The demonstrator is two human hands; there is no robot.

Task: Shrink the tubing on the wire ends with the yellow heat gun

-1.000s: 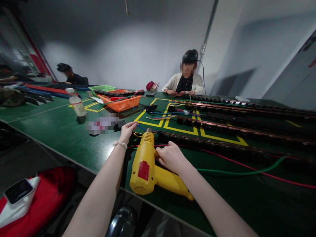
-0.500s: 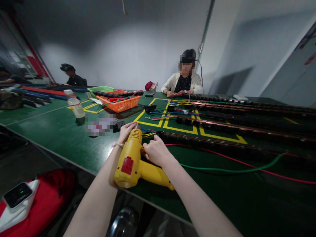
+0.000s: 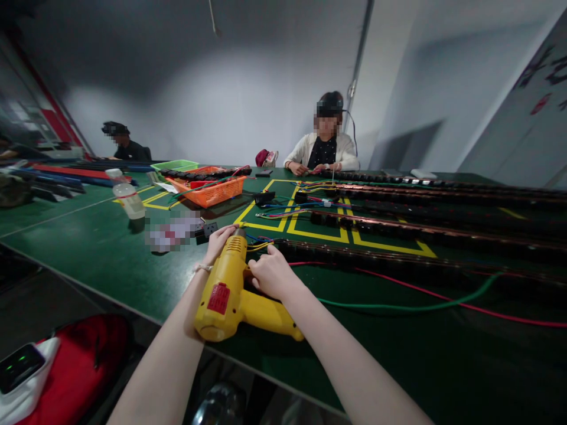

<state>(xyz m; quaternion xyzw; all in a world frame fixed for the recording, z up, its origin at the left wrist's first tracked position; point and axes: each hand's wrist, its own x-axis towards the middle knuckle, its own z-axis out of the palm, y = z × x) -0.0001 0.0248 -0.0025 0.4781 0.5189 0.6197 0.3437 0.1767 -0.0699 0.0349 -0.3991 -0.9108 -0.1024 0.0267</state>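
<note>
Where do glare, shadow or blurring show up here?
Head view: white glare on the green tabletop near the bare left hand; a dark shadow on the grey right-hand wall; blocky pixels over a pale flat item beside the translucent plastic bottle.

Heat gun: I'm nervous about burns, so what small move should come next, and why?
I'd probably angle the nozzle of the heat gun slightly away from the left hand, because in this view it shows right by those fingers. Whether it is hot, or touches them, I cannot tell.
</note>
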